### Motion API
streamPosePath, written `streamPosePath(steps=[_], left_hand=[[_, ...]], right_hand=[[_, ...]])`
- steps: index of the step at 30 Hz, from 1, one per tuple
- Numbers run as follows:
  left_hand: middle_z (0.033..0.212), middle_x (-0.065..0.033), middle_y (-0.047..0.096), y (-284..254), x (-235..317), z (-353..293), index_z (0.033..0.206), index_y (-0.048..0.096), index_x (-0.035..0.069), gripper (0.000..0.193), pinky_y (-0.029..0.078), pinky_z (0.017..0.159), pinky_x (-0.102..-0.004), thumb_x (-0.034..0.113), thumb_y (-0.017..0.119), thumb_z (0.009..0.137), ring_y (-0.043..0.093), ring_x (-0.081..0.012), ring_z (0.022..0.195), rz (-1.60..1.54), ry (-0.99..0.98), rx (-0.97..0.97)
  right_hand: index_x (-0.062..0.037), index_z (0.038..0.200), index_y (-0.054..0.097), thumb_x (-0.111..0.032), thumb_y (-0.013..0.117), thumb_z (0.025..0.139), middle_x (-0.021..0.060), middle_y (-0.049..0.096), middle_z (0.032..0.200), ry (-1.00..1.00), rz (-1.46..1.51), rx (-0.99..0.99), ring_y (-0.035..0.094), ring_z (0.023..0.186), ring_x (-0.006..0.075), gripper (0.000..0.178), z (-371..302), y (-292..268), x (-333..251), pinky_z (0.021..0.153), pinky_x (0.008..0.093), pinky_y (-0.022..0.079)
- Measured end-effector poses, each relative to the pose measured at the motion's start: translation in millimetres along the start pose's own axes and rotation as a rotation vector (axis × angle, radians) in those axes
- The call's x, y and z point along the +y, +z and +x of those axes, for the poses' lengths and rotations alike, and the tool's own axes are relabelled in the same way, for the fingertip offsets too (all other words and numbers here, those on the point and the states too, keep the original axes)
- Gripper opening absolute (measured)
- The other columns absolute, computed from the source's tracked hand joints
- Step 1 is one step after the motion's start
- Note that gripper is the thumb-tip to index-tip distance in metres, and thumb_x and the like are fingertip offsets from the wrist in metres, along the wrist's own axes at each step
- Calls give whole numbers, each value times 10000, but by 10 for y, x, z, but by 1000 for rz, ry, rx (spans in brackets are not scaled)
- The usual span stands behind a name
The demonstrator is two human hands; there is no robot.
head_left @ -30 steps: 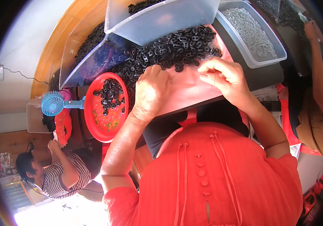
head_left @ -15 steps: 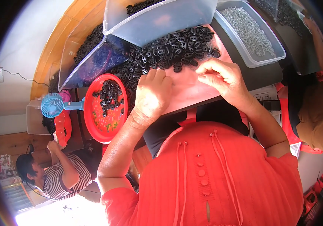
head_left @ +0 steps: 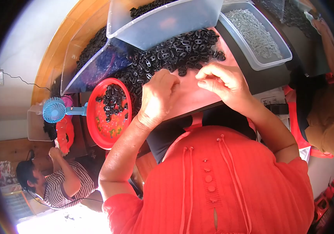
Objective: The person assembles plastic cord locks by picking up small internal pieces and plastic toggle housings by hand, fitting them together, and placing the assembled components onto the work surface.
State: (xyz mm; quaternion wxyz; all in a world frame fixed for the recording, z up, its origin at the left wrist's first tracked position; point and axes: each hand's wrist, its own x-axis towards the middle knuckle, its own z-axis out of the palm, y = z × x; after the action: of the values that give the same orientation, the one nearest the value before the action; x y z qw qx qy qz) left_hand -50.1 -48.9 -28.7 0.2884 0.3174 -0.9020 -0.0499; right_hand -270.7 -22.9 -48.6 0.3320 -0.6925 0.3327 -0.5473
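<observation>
My left hand (head_left: 159, 93) is closed, its knuckles turned up beside the near edge of a heap of black two-holed oval plastic pieces (head_left: 182, 48). Whatever its curled fingers hold is hidden behind the back of the hand. Across a small gap, my right hand (head_left: 227, 82) hovers over the pink work surface (head_left: 192, 91), thumb and forefinger bent close together. Anything between those fingertips is too small to make out. To the left of my left hand, a red round tray (head_left: 108, 134) carries several of the same black pieces.
Clear plastic bins (head_left: 167, 25) with black pieces stand behind the heap. A tub (head_left: 266, 66) of small silver metal pieces is at the far right. A blue fan (head_left: 54, 110) sits left of the tray. Another person (head_left: 65, 183) is at the lower left.
My left hand has turned slightly, its fingers tilting right. The right hand has shifted a little left, bringing the two hands closer. The tray and heap look the same.
</observation>
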Motion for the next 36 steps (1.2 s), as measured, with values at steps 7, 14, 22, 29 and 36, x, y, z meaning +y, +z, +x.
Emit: streamPosePath(steps=[7, 14, 22, 29, 36], left_hand=[[740, -112, 532, 22, 51, -34, 816, 565, 29, 135, 491, 574, -391, -15, 648, 719, 575, -304, 671, 1, -156, 59], [771, -101, 541, 49, 161, 9, 832, 581, 37, 133, 488, 577, -386, 32, 675, 737, 584, -284, 694, 55, -90, 22], [797, -92, 551, 189, 263, 35, 795, 562, 59, 111, 497, 550, -381, 75, 671, 780, 597, -269, 715, 325, -90, 23], [770, -111, 527, 259, 331, 79, 752, 541, 41, 133, 483, 576, -408, 71, 669, 773, 569, -296, 701, 352, -60, -42], [730, -114, 501, 353, 339, 141, 699, 513, 42, 125, 462, 564, -396, 56, 635, 677, 539, -283, 676, 532, 25, -70]], right_hand=[[35, 932, 609, 31, 669, 839, 63, 618, 808, -79, -96, -40, 571, 685, 99, 111, 67, 63, 32, 598, 227, 456], [6, 896, 604, 9, 677, 827, 62, 636, 781, -11, -48, 64, 589, 651, 117, 100, 70, -18, 50, 579, 256, 456], [18, 903, 608, 14, 672, 826, 79, 636, 793, -38, -34, 64, 592, 670, 136, 100, -2, -5, 71, 605, 261, 465], [20, 905, 612, 15, 662, 828, 86, 637, 791, -39, -20, 79, 604, 677, 151, 92, -15, -17, 82, 605, 266, 470], [21, 898, 610, 12, 656, 834, 90, 638, 778, -78, -31, 85, 611, 672, 152, 80, -17, -20, 72, 601, 268, 471]])
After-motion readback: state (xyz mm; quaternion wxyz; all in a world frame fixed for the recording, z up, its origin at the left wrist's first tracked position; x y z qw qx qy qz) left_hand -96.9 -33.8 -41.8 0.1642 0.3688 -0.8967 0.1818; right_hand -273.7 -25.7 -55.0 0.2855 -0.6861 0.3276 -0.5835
